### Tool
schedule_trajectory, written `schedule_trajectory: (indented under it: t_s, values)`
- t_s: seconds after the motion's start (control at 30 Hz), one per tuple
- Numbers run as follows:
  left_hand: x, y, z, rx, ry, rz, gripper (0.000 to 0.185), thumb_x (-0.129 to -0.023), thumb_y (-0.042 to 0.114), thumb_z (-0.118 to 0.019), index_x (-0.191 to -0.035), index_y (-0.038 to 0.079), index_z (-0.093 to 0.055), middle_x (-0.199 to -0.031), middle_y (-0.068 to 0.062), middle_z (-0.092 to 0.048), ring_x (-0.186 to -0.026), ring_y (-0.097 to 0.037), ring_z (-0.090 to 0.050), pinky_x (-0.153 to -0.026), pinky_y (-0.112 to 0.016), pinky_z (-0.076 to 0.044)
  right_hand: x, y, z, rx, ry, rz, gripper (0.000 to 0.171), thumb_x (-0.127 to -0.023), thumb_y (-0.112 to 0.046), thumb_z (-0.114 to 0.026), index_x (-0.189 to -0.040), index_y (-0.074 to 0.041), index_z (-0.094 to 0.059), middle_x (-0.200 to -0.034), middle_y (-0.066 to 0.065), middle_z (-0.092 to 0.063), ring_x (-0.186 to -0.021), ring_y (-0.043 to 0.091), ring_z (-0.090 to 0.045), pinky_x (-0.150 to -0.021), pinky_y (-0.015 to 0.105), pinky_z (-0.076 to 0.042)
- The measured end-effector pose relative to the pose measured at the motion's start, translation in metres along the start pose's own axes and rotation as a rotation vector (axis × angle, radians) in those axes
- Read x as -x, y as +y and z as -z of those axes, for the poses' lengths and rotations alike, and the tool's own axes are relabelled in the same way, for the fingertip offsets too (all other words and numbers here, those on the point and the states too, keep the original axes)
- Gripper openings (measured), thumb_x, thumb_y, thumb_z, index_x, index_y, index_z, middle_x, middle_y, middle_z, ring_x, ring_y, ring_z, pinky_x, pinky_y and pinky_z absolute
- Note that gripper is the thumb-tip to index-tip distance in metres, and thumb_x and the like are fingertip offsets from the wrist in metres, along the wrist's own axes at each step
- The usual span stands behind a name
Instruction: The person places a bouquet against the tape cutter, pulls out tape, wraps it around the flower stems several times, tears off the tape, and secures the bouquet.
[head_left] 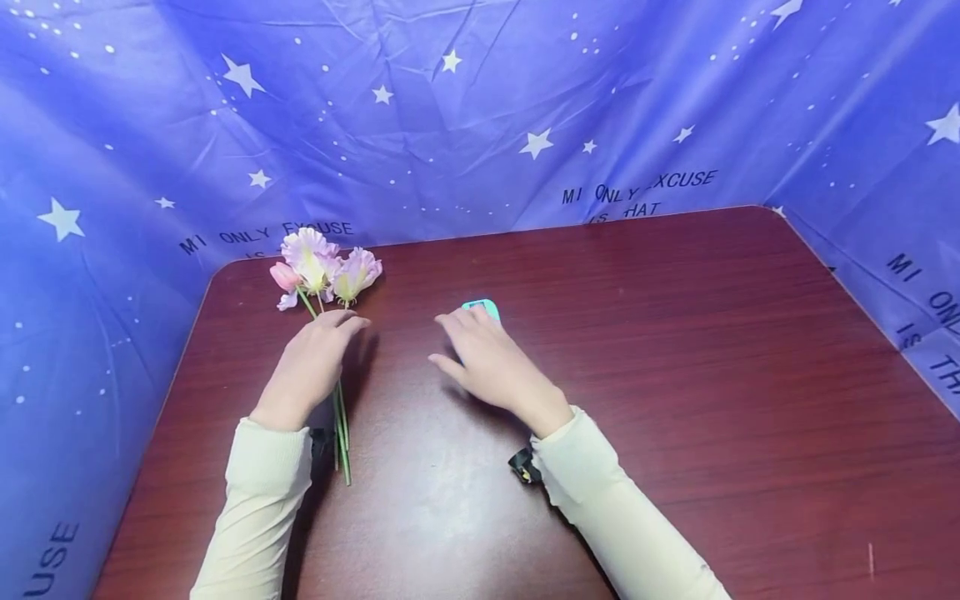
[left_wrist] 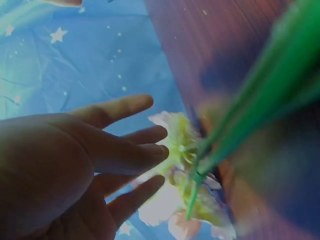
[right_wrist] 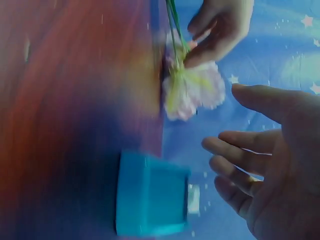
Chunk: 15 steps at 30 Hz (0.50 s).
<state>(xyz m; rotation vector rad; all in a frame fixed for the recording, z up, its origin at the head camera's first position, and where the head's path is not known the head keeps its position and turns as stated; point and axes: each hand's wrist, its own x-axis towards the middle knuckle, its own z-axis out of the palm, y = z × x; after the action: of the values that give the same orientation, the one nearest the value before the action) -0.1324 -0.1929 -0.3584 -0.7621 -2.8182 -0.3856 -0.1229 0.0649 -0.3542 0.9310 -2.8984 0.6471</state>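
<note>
A small bunch of flowers lies at the left of the table, with pale pink-purple blooms (head_left: 357, 273), a pink bud (head_left: 285, 276) and long green stems (head_left: 342, 437). Over those stems hovers my left hand (head_left: 307, 362), its fingers loosely extended; in the left wrist view the stems (left_wrist: 245, 115) pass beside the fingers, outside any grip. My right hand (head_left: 491, 362) hangs above a small turquoise object (right_wrist: 152, 200), with fingers relaxed and apart from it. That object looks like a tapered block with a short whitish neck; in the head view the hand mostly covers it.
The dark red-brown wooden table (head_left: 712, 358) extends far to the right. Blue star-printed cloth (head_left: 465, 125) hangs behind and along both sides. A black strap-on device (head_left: 525, 467) sits under the right wrist.
</note>
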Motion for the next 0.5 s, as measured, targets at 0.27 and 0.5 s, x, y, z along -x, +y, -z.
schedule_trajectory:
  t_s: [0.27, 0.5]
  values:
    - [-0.001, -0.013, -0.002, 0.048, 0.038, -0.102, 0.039, -0.082, -0.022, -0.051, -0.110, -0.002, -0.069, -0.112, -0.019, -0.067, -0.114, -0.037, -0.059, -0.103, -0.048, -0.044, -0.012, -0.021, -0.016, 0.041, -0.077, 0.037, 0.039, -0.100, -0.031, -0.058, -0.124, 0.000, -0.060, -0.111, 0.009, -0.064, -0.099, 0.025, -0.052, -0.093, 0.036, -0.043]
    - [0.002, -0.024, -0.002, 0.026, 0.077, -0.156, 0.035, -0.081, -0.021, -0.054, -0.098, 0.002, -0.074, -0.105, -0.019, -0.071, -0.111, -0.041, -0.059, -0.100, -0.053, -0.043, -0.022, -0.050, -0.031, 0.076, -0.215, -0.019, 0.038, -0.100, -0.040, -0.055, -0.119, -0.009, -0.065, -0.113, 0.004, -0.067, -0.103, 0.023, -0.059, -0.088, 0.035, -0.050]
